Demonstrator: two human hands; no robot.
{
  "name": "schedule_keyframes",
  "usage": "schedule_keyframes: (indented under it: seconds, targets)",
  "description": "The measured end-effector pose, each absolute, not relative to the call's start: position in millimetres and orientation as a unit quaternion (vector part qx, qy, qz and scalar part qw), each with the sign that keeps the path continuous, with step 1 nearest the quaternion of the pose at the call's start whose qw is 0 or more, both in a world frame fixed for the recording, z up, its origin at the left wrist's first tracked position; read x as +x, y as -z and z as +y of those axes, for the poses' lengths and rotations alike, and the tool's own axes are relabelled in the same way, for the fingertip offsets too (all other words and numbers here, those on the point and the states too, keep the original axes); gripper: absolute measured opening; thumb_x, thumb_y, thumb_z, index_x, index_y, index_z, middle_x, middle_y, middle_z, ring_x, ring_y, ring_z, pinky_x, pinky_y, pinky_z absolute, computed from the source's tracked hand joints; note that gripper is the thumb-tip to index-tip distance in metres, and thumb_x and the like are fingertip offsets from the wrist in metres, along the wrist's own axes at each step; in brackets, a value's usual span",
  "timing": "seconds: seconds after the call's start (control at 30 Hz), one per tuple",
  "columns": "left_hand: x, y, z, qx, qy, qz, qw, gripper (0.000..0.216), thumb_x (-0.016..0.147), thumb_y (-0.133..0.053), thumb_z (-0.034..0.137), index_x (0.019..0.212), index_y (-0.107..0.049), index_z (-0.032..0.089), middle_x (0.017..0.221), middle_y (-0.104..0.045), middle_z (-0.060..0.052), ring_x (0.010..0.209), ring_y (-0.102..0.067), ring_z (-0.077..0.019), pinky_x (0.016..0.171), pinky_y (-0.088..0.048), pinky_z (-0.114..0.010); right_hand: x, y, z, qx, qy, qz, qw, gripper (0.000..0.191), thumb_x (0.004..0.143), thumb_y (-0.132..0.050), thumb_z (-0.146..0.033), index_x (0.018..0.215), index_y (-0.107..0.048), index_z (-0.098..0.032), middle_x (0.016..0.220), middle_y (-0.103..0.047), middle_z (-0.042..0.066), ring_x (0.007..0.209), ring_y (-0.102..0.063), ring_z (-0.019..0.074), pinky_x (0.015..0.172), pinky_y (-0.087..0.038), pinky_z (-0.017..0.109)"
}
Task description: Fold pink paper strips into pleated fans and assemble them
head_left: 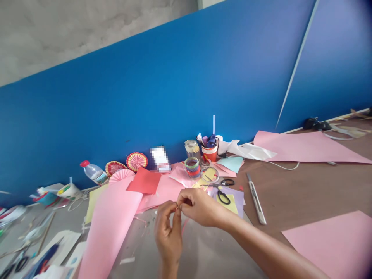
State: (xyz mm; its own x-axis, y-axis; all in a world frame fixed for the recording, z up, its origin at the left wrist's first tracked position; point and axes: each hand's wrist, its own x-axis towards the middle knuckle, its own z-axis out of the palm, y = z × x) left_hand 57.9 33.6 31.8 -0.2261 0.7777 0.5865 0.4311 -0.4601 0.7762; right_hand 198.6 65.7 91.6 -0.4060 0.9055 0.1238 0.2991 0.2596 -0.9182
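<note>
My left hand (167, 230) and my right hand (198, 206) meet above the table, fingertips pinched together on a thin pink paper strip (184, 225) that hangs down between them. What sits right at the pinch is too small to make out. A large pink paper sheet (109, 224) lies just left of my hands. Black-handled scissors (223, 197) rest on purple and yellow papers behind my right hand.
A utility knife (256, 198) lies to the right, a red cup of pens (209, 152), tape rolls (192, 167) and a water bottle (94, 172) stand near the blue partition (162, 89). More pink sheets (337, 240) lie at right. Paper fans (136, 161) lean on the partition.
</note>
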Motion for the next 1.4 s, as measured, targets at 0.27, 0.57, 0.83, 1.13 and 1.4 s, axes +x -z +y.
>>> schedule_keyframes:
  seconds: [0.27, 0.57, 0.83, 1.13, 1.4]
  targets:
    - [56, -26, 34, 0.59, -0.611, 0.506, 0.153, 0.016, 0.081, -0.06, 0.03, 0.092, -0.065, 0.018, 0.092, -0.065, -0.008, 0.088, -0.061, -0.0177, 0.078, -0.051, -0.029, 198, -93, 66, -0.429, -0.433, -0.715, 0.342, 0.009, 0.067, -0.048, -0.012, 0.065, -0.056, -0.016, 0.058, -0.051, -0.004, 0.054, -0.041, 0.0076, 0.048, -0.028, 0.019]
    - [55, -21, 33, 0.607, -0.595, 0.501, 0.161, 0.02, 0.082, -0.058, 0.026, 0.1, -0.063, 0.02, 0.103, -0.063, -0.01, 0.097, -0.061, -0.0202, 0.086, -0.05, -0.036, 198, -99, 62, -0.451, -0.378, -0.723, 0.361, 0.014, 0.069, -0.049, -0.007, 0.066, -0.059, -0.016, 0.061, -0.058, -0.002, 0.057, -0.048, 0.0089, 0.052, -0.031, 0.019]
    - [59, -24, 34, 0.523, -0.653, 0.51, 0.198, 0.016, 0.081, -0.06, 0.031, 0.093, -0.059, 0.02, 0.118, -0.056, -0.01, 0.109, -0.057, -0.0202, 0.087, -0.05, -0.031, 197, -101, 65, -0.485, -0.413, -0.679, 0.365, 0.01, 0.074, -0.053, -0.017, 0.064, -0.054, -0.017, 0.059, -0.053, -0.002, 0.055, -0.046, 0.0096, 0.052, -0.03, 0.021]
    - [67, -31, 25, 0.51, -0.631, 0.505, 0.294, 0.026, 0.077, -0.065, 0.039, 0.092, -0.06, 0.018, 0.106, -0.063, -0.01, 0.093, -0.063, -0.0195, 0.075, -0.052, -0.027, 188, -87, 78, -0.305, -0.718, -0.423, 0.461, 0.008, 0.065, -0.059, -0.018, 0.072, -0.054, -0.017, 0.057, -0.049, -0.007, 0.05, -0.043, 0.0067, 0.055, -0.035, 0.021]
    - [66, -45, 33, 0.386, -0.629, 0.463, 0.491, 0.037, 0.067, -0.072, 0.045, 0.087, -0.06, 0.016, 0.073, -0.066, -0.003, 0.061, -0.061, -0.0133, 0.061, -0.052, -0.027, 190, -81, 79, -0.29, -0.733, -0.46, 0.409, 0.016, 0.061, -0.065, -0.025, 0.053, -0.053, -0.016, 0.046, -0.049, -0.005, 0.047, -0.039, 0.0076, 0.047, -0.032, 0.022]
